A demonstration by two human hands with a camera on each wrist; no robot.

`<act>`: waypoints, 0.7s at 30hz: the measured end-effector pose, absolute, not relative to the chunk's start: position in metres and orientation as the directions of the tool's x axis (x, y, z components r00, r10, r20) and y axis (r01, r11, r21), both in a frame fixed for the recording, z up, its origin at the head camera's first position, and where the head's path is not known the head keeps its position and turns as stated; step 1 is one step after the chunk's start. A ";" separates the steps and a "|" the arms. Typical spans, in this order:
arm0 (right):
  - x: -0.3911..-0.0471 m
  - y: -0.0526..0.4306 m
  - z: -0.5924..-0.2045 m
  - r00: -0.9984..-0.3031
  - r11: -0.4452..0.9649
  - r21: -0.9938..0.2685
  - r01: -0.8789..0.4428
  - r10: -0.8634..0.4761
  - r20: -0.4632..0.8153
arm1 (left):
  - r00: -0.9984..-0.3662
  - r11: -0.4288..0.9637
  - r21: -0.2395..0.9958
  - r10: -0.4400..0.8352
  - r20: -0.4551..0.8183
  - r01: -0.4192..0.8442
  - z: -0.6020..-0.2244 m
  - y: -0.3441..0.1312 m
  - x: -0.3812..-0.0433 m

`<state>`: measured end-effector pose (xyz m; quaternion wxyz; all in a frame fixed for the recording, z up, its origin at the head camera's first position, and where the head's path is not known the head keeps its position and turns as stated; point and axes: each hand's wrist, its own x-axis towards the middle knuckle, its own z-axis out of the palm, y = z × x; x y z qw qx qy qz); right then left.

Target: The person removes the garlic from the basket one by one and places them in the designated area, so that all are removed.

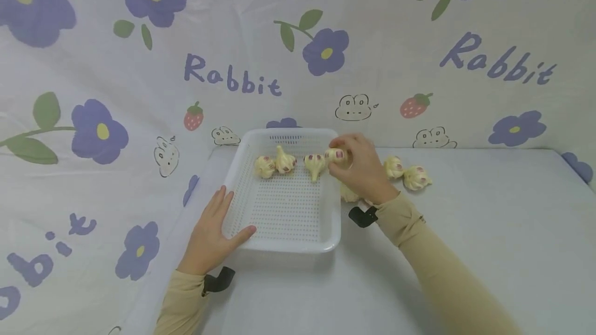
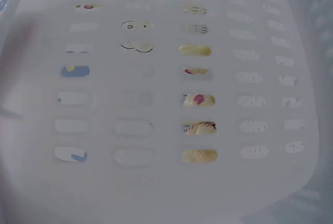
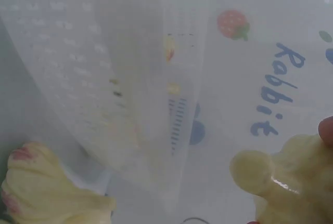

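My right hand (image 1: 360, 167) pinches a garlic bulb (image 1: 334, 156) over the right rim of a white perforated plastic basket (image 1: 284, 246). Its rounded stem end is near in the right wrist view, where that garlic bulb (image 3: 291, 182) is partly cut off. Three more bulbs lie inside: one garlic bulb (image 1: 265, 166) at the left, a garlic bulb (image 1: 285, 161) beside it, and another garlic bulb (image 1: 314, 165) towards the right. My left hand (image 1: 211, 234) rests at the basket's front left corner, fingers straight along the left rim and thumb stretched across the front rim.
Right of the basket, a garlic bulb (image 1: 393, 167) and a second garlic bulb (image 1: 416, 178) lie on the white-covered table (image 1: 489, 231). More garlic (image 1: 349, 193) shows partly beneath my right hand. A patterned cloth (image 1: 391, 40) with flowers and lettering hangs behind.
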<state>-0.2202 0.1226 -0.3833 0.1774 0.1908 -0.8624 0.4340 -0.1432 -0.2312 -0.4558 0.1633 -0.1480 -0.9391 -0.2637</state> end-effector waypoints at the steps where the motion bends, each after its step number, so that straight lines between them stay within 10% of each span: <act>1: -0.219 0.126 -0.384 -0.865 0.554 -0.681 -0.480 -0.170 0.471 | -0.903 0.817 0.447 0.193 0.384 0.364 -0.456 -0.231 -0.143; 21: -0.206 0.193 -0.403 -0.904 0.639 -0.664 -0.389 -0.123 0.410 | -0.919 0.819 0.462 0.189 0.346 0.342 -0.456 -0.232 -0.144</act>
